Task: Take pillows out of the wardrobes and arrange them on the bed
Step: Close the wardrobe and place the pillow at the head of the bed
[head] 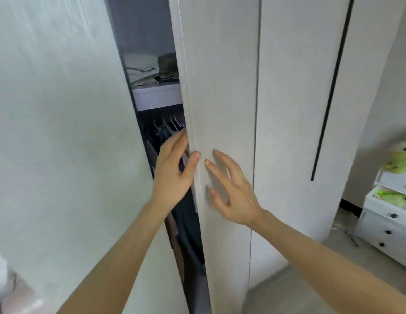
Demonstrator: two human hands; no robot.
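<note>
**Opening the wardrobe door without pinching fingers**

While the door leaf (220,87) stands only narrowly ajar, I read the step in hand as swinging it wide enough to search the wardrobe. My left hand (172,175) has its fingers hooked round the leaf's free edge, thumb lying on the outer face: a light grip on the door edge, not a clench. My right hand (233,189) is released, fingers spread, fingertips touching the door face just beside the left thumb and holding nothing.

No pillow is in view. Above the left hand, a shelf (156,94) carries folded linens (143,69); they look like bedding rather than pillows, though I cannot be sure. Directly behind the left fingers hang dark clothes (186,223) on hangers (168,125). The bed is out of sight.

To do this well, I judge the pull should come from the left fingers, drawn toward me along the hinge arc, not sideways. The right hand should leave the face or shift to the edge, since pressing there would work against the pull. Keep the fingers clear of the hangers. A second door (299,109) lies beyond the right hand, so search there if this one holds no pillows.
</note>
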